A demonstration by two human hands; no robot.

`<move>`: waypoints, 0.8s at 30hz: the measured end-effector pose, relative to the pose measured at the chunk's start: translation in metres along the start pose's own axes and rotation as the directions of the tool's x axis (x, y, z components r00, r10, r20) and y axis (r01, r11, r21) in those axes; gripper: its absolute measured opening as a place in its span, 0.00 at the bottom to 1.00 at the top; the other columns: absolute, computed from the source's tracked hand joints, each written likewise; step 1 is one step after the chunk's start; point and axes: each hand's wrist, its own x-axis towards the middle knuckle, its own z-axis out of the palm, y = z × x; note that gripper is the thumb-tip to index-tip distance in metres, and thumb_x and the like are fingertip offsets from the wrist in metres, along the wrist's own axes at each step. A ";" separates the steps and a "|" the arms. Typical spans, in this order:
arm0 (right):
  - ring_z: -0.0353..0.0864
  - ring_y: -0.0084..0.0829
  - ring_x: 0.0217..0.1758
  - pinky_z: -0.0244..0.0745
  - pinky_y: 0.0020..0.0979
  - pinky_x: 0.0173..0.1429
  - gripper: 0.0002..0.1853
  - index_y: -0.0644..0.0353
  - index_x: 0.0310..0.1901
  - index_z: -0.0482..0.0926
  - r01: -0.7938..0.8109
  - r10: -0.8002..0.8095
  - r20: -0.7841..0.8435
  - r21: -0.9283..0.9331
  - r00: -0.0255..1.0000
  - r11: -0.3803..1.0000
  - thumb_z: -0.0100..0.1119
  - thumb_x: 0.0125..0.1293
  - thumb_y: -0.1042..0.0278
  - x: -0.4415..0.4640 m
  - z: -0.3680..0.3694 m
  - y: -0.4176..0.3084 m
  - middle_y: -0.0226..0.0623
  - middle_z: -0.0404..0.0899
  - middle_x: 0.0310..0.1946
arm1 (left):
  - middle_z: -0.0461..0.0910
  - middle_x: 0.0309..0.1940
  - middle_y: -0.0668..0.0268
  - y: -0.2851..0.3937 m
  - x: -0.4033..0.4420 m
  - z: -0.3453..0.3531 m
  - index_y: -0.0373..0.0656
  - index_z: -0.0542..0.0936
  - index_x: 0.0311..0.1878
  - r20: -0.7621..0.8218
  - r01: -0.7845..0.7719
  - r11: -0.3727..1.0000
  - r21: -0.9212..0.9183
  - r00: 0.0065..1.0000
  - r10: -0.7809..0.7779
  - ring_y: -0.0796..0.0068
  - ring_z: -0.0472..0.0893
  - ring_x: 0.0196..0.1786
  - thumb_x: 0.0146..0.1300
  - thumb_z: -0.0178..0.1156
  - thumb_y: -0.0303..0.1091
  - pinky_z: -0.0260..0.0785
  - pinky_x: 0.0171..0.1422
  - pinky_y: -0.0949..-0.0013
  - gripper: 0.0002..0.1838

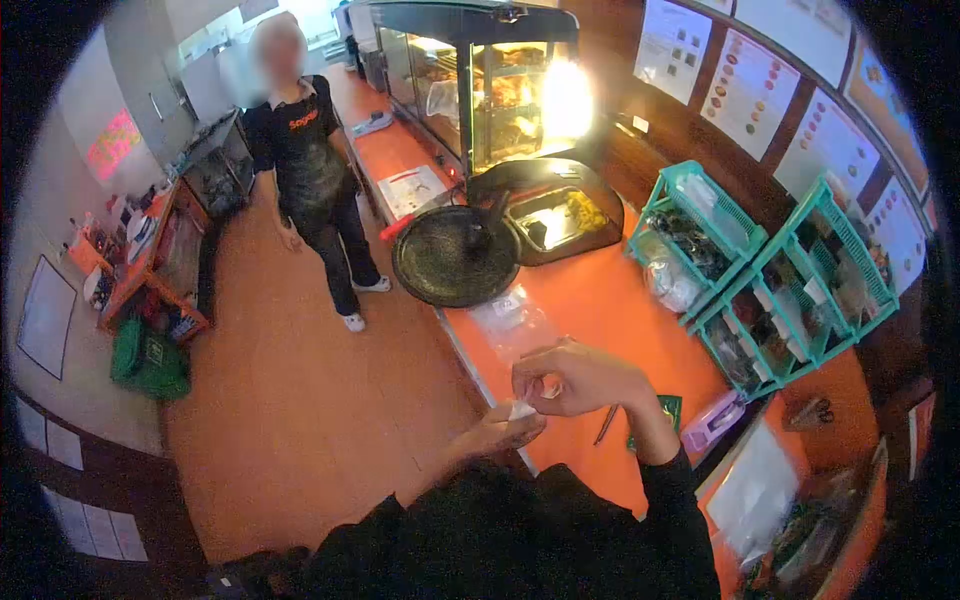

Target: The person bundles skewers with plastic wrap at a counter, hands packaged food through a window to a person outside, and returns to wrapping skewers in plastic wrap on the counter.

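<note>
As I look down through the head camera, a dark green fabric-like bag sits on the floor at my far left. Next comes a person in a dark short-sleeved shirt, standing beyond the near end of the orange tabletop. A round black shallow pan lies at the tabletop's left edge, with a black-framed glass food cabinet behind it. Nearer me, my left hand has its fingers closed on a small white object, held up over the tabletop edge. A flat clear plastic bag lies beyond. My right hand is just beside the left, wrist bent and fingers curled next to the object; I cannot tell whether they grip it. Past that wrist lie a dark green packet and a purple-and-white item, then turquoise plastic baskets holding packets.
</note>
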 end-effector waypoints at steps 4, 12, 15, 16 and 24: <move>0.79 0.36 0.32 0.74 0.34 0.39 0.06 0.63 0.31 0.76 0.030 -0.034 -0.056 -0.076 0.998 0.997 0.57 0.50 0.73 -0.009 -0.005 -0.007 0.40 0.77 0.27 | 0.61 0.19 0.79 0.007 -0.002 0.011 0.49 0.68 0.28 -0.021 0.046 0.998 0.041 0.999 -0.045 0.89 0.59 0.20 0.67 0.51 0.45 0.47 0.21 0.80 0.14; 0.77 0.36 0.34 0.72 0.33 0.38 0.06 0.63 0.31 0.76 -0.071 -0.054 -0.522 -0.216 0.851 0.974 0.59 0.48 0.79 -0.011 -0.012 -0.025 0.39 0.76 0.29 | 0.63 0.19 0.76 -0.012 0.003 0.002 0.47 0.70 0.38 -0.291 -0.076 0.973 -0.216 0.957 0.010 0.88 0.58 0.16 0.66 0.52 0.41 0.47 0.17 0.80 0.09; 0.77 0.36 0.35 0.71 0.34 0.39 0.07 0.61 0.31 0.76 -0.183 -0.200 -0.800 -0.358 0.566 0.916 0.60 0.48 0.79 0.004 0.035 -0.013 0.38 0.76 0.30 | 0.63 0.16 0.75 -0.002 0.011 -0.010 0.45 0.72 0.35 -0.532 -0.241 0.889 -0.391 0.847 -0.004 0.87 0.59 0.14 0.66 0.51 0.42 0.47 0.15 0.79 0.11; 0.77 0.37 0.35 0.71 0.34 0.39 0.07 0.61 0.31 0.77 -0.214 -0.336 -0.834 -0.459 0.438 0.862 0.60 0.48 0.79 0.008 0.057 -0.007 0.38 0.76 0.30 | 0.62 0.15 0.75 0.009 0.008 -0.011 0.45 0.73 0.35 -0.582 -0.242 0.922 -0.303 0.813 0.022 0.86 0.58 0.14 0.67 0.51 0.43 0.47 0.15 0.79 0.12; 0.76 0.32 0.32 0.69 0.31 0.36 0.10 0.59 0.32 0.77 -0.174 -0.286 -0.794 -0.436 0.536 0.883 0.65 0.46 0.76 0.010 0.125 0.006 0.35 0.77 0.29 | 0.64 0.17 0.75 0.008 0.000 -0.011 0.42 0.74 0.33 -0.729 -0.117 0.977 -0.178 0.682 -0.051 0.87 0.63 0.17 0.66 0.52 0.42 0.52 0.17 0.80 0.13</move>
